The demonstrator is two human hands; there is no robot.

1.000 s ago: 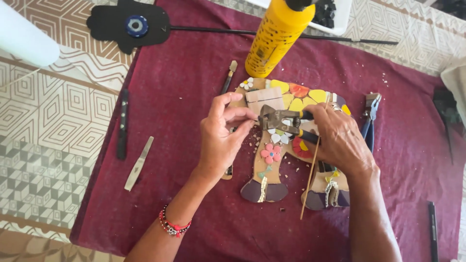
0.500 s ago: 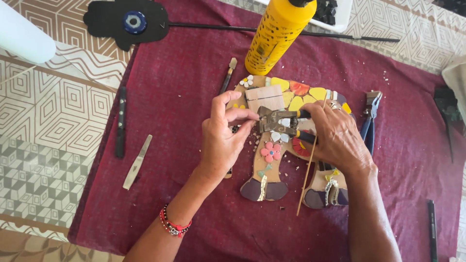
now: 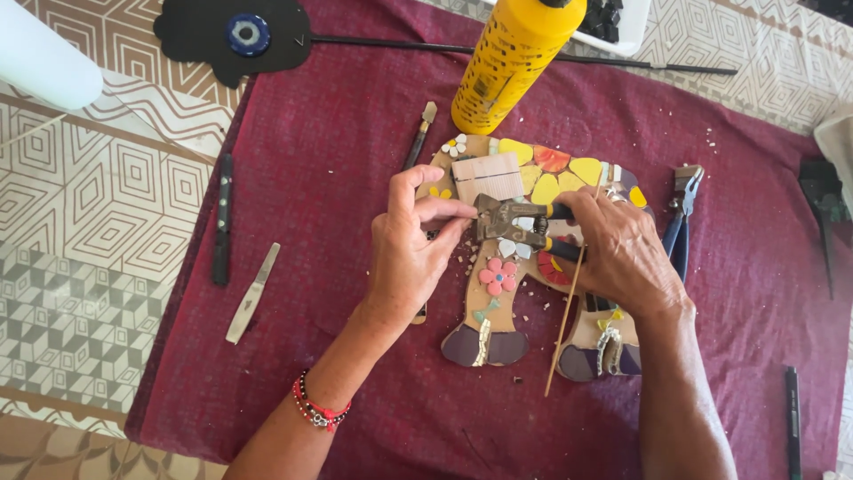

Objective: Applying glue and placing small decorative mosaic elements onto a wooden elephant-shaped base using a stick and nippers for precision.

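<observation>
Tile nippers point(image 3: 508, 220) over middle of mosaic cutout point(image 3: 533, 258) on maroon cloth point(image 3: 338, 178), right hand point(image 3: 622, 253) squeezing handles. Left hand point(image 3: 413, 249) grip pinched together at jaws, probably on small tile bit, too tiny to tell. Step looks like trimming; next wants steady squeeze. Yellow bottle point(image 3: 511, 62) behind, stick point(image 3: 565, 324) by right hand.

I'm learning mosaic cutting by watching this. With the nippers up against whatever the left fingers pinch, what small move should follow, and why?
Probably a gentle squeeze of the nippers. The right hand wraps their handles, and their head meets the left hand fingertips, which pinch something too small to make out, over the mosaic board. Crumbs on the cloth suggest earlier cuts.
</observation>
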